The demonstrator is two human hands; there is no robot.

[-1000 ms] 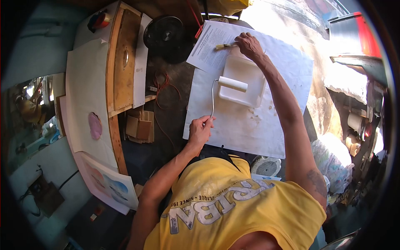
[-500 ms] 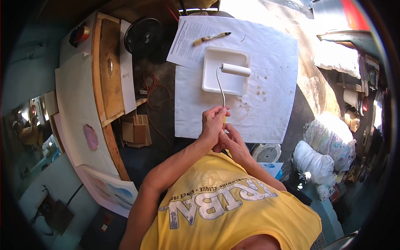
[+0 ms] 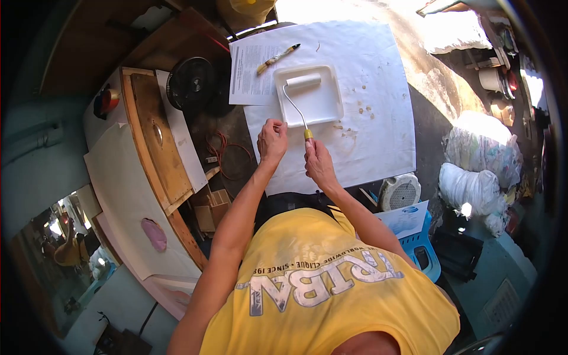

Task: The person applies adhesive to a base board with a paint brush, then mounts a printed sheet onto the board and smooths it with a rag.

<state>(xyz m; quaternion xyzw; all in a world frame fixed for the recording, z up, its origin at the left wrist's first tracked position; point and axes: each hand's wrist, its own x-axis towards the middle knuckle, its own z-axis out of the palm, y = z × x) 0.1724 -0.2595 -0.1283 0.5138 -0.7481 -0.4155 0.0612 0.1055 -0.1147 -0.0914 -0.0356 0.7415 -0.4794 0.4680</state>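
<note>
In my right hand [image 3: 320, 163] is the yellow-ended handle of a paint roller [image 3: 303, 81], the fingers wrapped around it. Its bent wire frame reaches forward, and the white roller sleeve lies over the far part of a white paint tray [image 3: 319, 105]. My left hand [image 3: 273, 141] has its fingers curled closed at the tray's near left corner, pinching at the rim. A paintbrush [image 3: 278, 58] with a dark tip lies beyond the tray, partly across a printed sheet [image 3: 251, 77]. Under all of these spreads a large white sheet [image 3: 378, 139] with brownish spots.
A wooden cabinet [image 3: 155, 130] and a black fan [image 3: 192, 83] stand on the left, with an orange cord [image 3: 219, 148] on the floor. At the right are stuffed white bags [image 3: 470, 189], a blue plastic stool [image 3: 427, 251] and a round pale grille [image 3: 402, 192].
My left hand has let go of the roller handle and moved left to the tray's corner. My right hand now holds the roller alone, its sleeve shifted left over the tray. The view has turned slightly.
</note>
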